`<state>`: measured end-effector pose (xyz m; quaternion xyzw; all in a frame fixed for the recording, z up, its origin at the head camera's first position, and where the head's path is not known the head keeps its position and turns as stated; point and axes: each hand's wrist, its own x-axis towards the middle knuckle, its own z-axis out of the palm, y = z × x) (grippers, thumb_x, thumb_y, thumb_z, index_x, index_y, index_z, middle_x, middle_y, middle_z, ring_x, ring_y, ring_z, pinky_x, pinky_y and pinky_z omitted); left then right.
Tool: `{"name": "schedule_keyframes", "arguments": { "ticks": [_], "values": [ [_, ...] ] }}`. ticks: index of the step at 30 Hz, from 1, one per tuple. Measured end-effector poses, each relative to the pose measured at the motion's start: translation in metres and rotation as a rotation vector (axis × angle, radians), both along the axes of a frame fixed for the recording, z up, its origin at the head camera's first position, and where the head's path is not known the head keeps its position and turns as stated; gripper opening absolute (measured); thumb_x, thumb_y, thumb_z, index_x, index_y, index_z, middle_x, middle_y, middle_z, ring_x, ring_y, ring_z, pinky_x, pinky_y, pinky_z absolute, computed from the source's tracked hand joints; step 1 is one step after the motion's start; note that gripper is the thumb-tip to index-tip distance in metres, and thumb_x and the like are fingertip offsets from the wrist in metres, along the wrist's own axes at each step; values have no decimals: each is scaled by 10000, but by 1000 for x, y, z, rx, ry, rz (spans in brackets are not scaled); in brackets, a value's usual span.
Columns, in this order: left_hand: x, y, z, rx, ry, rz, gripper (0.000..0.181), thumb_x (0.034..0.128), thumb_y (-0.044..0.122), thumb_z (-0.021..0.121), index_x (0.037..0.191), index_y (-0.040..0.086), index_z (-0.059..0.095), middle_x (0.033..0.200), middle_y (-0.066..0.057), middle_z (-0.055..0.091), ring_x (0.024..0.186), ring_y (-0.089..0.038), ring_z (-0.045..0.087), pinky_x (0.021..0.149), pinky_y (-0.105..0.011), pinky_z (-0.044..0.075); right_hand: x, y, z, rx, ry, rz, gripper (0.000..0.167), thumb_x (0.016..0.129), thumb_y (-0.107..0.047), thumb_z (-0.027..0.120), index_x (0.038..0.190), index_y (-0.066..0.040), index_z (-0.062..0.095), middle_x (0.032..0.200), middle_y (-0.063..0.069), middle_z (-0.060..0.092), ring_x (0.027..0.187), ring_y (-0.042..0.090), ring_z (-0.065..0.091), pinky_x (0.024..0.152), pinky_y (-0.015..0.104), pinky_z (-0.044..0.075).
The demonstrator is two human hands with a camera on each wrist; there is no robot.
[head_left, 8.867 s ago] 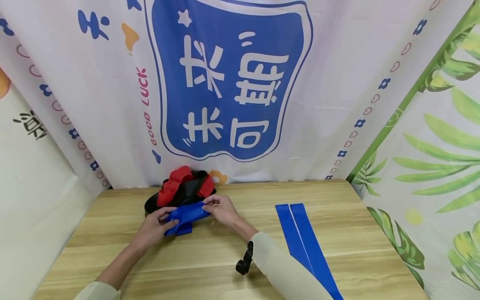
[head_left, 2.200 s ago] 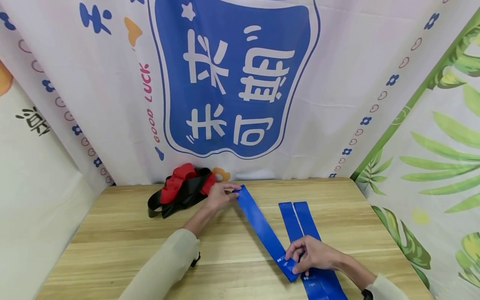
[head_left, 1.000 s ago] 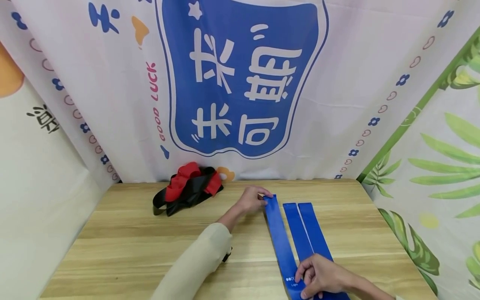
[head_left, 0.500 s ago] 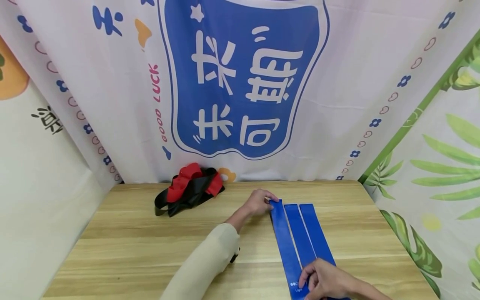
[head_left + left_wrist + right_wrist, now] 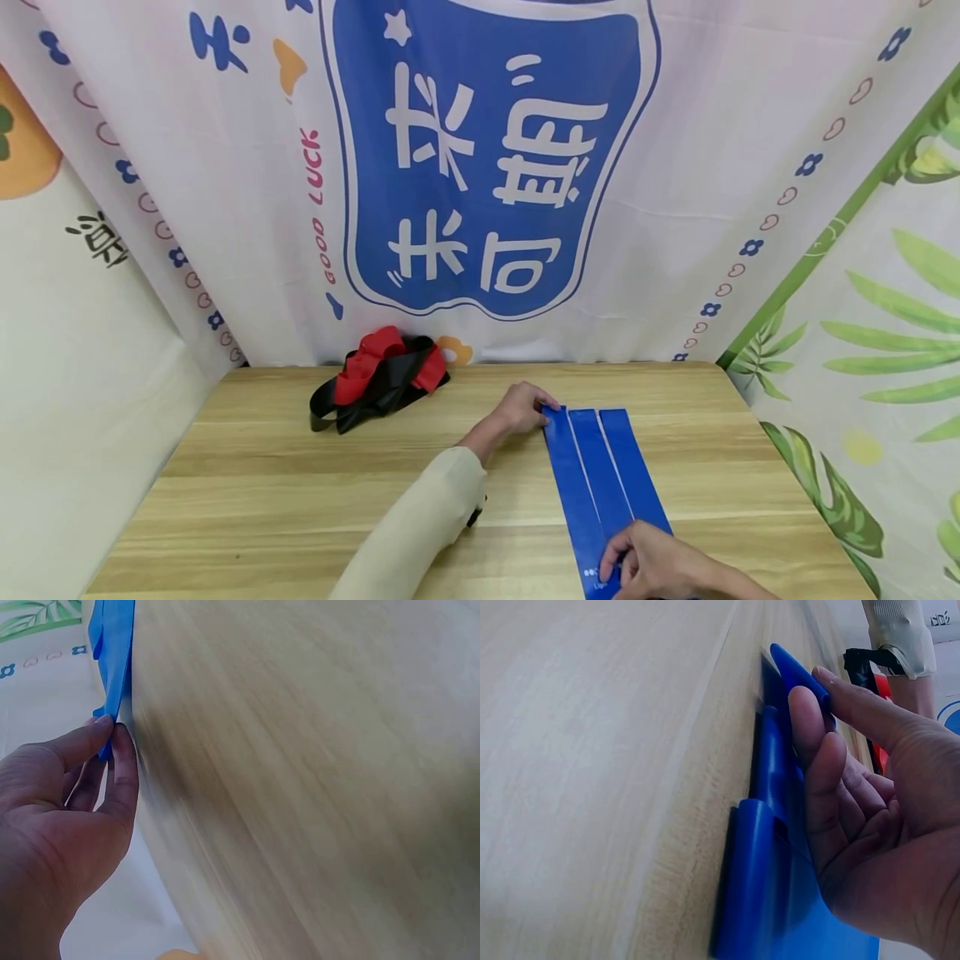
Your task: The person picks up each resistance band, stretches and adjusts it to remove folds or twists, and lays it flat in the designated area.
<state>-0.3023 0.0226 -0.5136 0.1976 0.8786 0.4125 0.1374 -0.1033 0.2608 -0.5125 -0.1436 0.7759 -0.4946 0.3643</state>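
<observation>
Three flat blue resistance loop bands lie side by side on the wooden table. My left hand (image 5: 519, 408) pinches the far end of the leftmost band (image 5: 573, 483) between thumb and fingers; the left wrist view shows the same blue band (image 5: 116, 652) at the fingertips. At its near end, by the white print, my right hand (image 5: 654, 560) pinches that band. In the right wrist view the held end (image 5: 795, 671) is slightly raised beside the rounded ends of the other bands. The middle band (image 5: 600, 467) and right band (image 5: 632, 467) run alongside, their near parts hidden by the right hand.
A heap of red and black bands (image 5: 382, 375) sits at the table's back left, against the printed curtain (image 5: 675, 167). The wooden tabletop (image 5: 300, 500) ends at the curtain behind. A leaf-patterned cloth (image 5: 885, 350) hangs on the right.
Both hands took a blue band from near the heap, stretched it lengthwise and moved it right. It now lies against the other two, lowered and pulled slightly nearer over the last second.
</observation>
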Motion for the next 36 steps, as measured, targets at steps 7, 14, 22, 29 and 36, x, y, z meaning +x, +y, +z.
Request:
{"name": "schedule_keyframes", "arguments": {
  "ticks": [7, 14, 22, 29, 36],
  "values": [
    [-1, 2, -2, -27, -7, 8, 250, 937, -47, 763, 1117, 109, 838, 1205, -36, 773, 1129, -196, 664, 1031, -378, 561, 1, -1, -1, 27, 3, 3, 191, 869, -164, 893, 974, -99, 748, 718, 6, 711, 604, 72, 620, 525, 130, 443],
    [-1, 4, -1, -57, 15, -17, 266, 939, -48, 759, 1133, 118, 836, 1206, -31, 773, 1131, -184, 669, 1026, -348, 563, -1, -1, -2, 29, 20, 31, 177, 882, -165, 883, 971, -121, 736, 669, -40, 669, 540, 43, 561, 482, 120, 393],
    [3, 4, 2, -57, 5, -15, 263, 946, -37, 754, 1149, 114, 824, 1198, -26, 771, 1162, -199, 670, 1067, -374, 545, -3, -2, 4, 15, 13, 68, 143, 920, -159, 843, 1008, -110, 741, 658, -42, 665, 519, 47, 565, 462, 120, 410],
    [6, -3, 5, -26, 30, -7, 246, 949, -12, 758, 1165, 94, 814, 1178, -29, 780, 1126, -198, 676, 1041, -371, 557, -12, -5, 9, -45, 13, 70, 172, 961, -203, 802, 1064, -85, 729, 672, 42, 731, 536, 49, 665, 464, 161, 516],
    [11, -18, 14, 51, 59, -41, 280, 969, 6, 733, 1240, 60, 781, 1261, -75, 755, 1198, -262, 658, 1040, -421, 563, -27, -11, 9, -85, 66, 68, 198, 983, -173, 773, 1104, -24, 723, 759, 57, 757, 631, 101, 699, 530, 183, 545]
  ]
}}
